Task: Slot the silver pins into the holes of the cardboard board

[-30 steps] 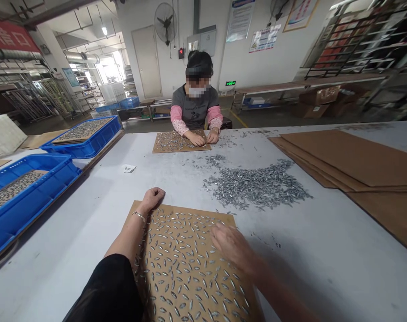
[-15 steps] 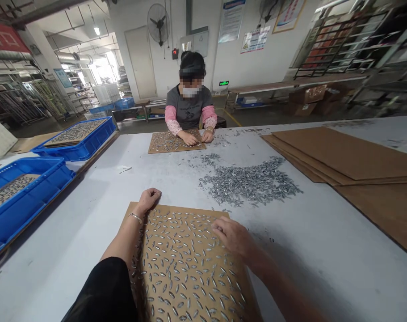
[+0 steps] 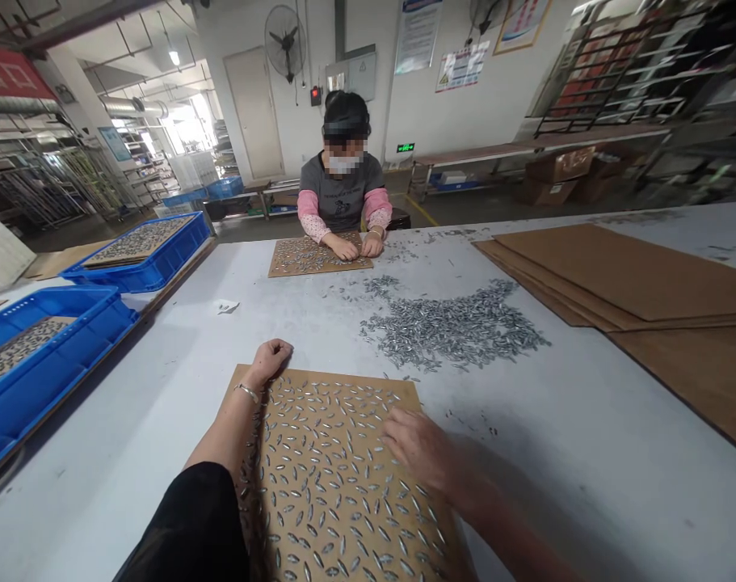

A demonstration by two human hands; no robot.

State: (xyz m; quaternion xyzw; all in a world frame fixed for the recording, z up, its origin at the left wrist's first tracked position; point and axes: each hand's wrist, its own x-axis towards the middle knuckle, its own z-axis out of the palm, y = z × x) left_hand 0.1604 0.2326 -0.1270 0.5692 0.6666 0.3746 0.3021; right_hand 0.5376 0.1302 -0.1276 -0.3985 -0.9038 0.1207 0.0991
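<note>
A brown cardboard sheet (image 3: 409, 393) lies in front of me on the white table, covered with many small silver spindle-shaped metal pieces (image 3: 355, 516) set apart from one another. My left hand (image 3: 271, 360) is curled closed at the sheet's far left corner, its forearm along the left edge. Whatever its fingers may hold is hidden. Over the right part of the sheet, my right hand (image 3: 417, 446) is bent down with its fingertips together close to the pieces. Its fingertips' contents cannot be made out. Beyond the sheet spreads a loose heap of the same pieces (image 3: 458, 327).
Across the table a co-worker (image 3: 343, 194) bends over another cardboard sheet (image 3: 276, 263) bearing pieces. Blue crates (image 3: 110, 319) with filled sheets stand at the left. Stacked brown sheets (image 3: 622, 275) lie at the right. A small white paper scrap (image 3: 227, 307) is on the table.
My right hand has shifted slightly down over the sheet's right side, its fingers turned more downward. My left hand stays at the corner. The camera view has swung a little right.
</note>
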